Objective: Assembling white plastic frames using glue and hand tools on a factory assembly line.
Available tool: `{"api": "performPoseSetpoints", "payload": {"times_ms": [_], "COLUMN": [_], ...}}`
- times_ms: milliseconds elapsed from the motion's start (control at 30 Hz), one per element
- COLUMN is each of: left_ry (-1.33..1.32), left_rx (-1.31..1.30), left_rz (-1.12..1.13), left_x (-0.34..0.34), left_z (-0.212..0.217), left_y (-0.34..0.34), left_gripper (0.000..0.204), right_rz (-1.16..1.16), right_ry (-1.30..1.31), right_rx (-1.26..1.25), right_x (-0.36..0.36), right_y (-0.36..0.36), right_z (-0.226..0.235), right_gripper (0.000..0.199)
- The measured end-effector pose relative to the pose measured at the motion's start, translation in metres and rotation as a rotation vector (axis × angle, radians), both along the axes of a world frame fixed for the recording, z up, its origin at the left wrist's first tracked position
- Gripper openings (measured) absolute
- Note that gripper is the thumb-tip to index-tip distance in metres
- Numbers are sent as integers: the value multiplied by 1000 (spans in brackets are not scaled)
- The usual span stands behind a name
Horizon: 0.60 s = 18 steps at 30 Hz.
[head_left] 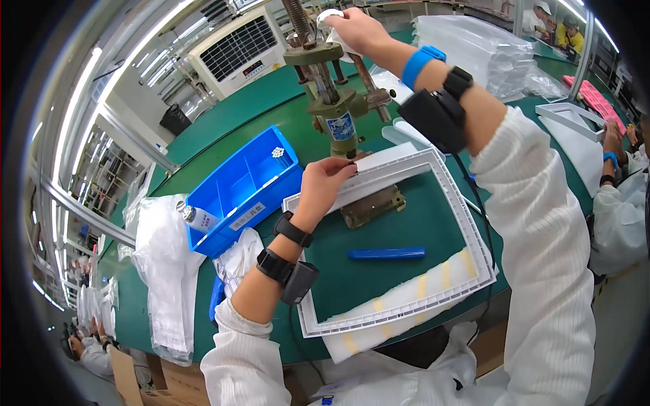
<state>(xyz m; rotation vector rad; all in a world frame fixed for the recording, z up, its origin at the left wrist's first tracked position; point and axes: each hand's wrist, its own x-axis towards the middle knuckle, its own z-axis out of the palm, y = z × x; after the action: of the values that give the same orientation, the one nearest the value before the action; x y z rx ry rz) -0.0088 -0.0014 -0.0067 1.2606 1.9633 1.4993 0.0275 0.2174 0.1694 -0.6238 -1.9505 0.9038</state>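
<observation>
A green hand press (pixel 325 88) stands over the far side of a white rectangular plastic frame (pixel 466 216). My left hand (pixel 323 189) is at the frame's far bar, just below the press ram. Its thumb and forefinger are pinched together at a small dark spot too tiny to name. Up at the top of the press, my right hand (pixel 359 30) is closed round the white-wrapped press handle (pixel 330 15). Beneath the frame's far bar sits a worn metal block (pixel 374 206). A blue stick-like bar (pixel 386 253) lies inside the frame's opening.
Left of the frame stands a divided blue bin (pixel 247 183) holding small white parts and a bottle (pixel 200 218). Yellow-striped white foam (pixel 433 281) lies under the frame's near side. Stacked clear bags (pixel 474 54) sit far right. Another person's hand (pixel 613 142) is at the right.
</observation>
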Motion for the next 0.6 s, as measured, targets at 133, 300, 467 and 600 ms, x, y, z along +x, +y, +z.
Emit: {"api": "performPoseSetpoints", "payload": {"times_ms": [133, 300, 467, 600], "left_ry": [45, 119, 154, 169], "left_rx": [-58, -107, -19, -18], "left_rz": [-32, -42, 10, 15], "left_x": [-2, 11, -7, -3], "left_z": [4, 9, -2, -4], "left_y": [-4, 9, -6, -1], "left_gripper": [24, 23, 23, 24], "right_rz": [292, 464, 572, 799], "right_ry": [73, 336, 505, 673], "right_rx": [-85, -207, -45, -70], "right_x": [-22, -23, -10, 23], "right_y": [13, 33, -5, -14], "right_z": [2, -2, 19, 20], "right_gripper": [30, 11, 9, 15]}}
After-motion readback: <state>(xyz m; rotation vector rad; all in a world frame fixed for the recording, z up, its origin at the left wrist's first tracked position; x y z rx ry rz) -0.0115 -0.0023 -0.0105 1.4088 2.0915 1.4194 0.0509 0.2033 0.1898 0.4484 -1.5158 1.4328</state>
